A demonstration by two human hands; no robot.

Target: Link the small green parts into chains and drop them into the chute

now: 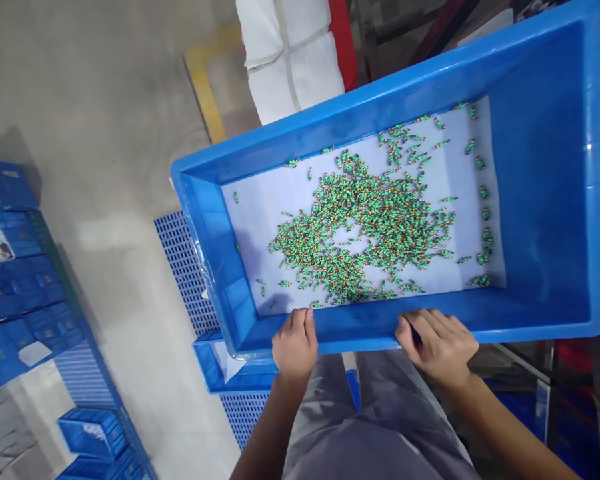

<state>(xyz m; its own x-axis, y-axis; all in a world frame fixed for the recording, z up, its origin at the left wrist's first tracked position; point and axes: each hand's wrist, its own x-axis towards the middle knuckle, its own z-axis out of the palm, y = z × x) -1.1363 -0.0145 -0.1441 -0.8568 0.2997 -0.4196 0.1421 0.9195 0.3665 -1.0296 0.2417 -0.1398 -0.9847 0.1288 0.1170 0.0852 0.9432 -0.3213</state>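
Note:
A big blue plastic bin [540, 220] is in front of me, slightly tilted across the view. White sheet [460, 167] lines part of its floor. Many tiny green parts with orange and dark ends [400, 220] lie heaped over the sheet, with a bare patch in the middle and a line of strays by the sheet's right edge. My left hand [296, 343] is wrapped over the near rim, left of centre. Farther right on that rim, my right hand [440, 343] is closed too, fingers curled inside the bin. Fingertips of both hands are partly hidden.
Blue slatted pallets [180, 267] and a smaller blue bin [215, 367] are on the floor at the left. Stacked blue crates [25, 287] line the far left. White wrapped bundles [295, 60] stand beyond the bin. A metal frame [545, 400] shows at lower right.

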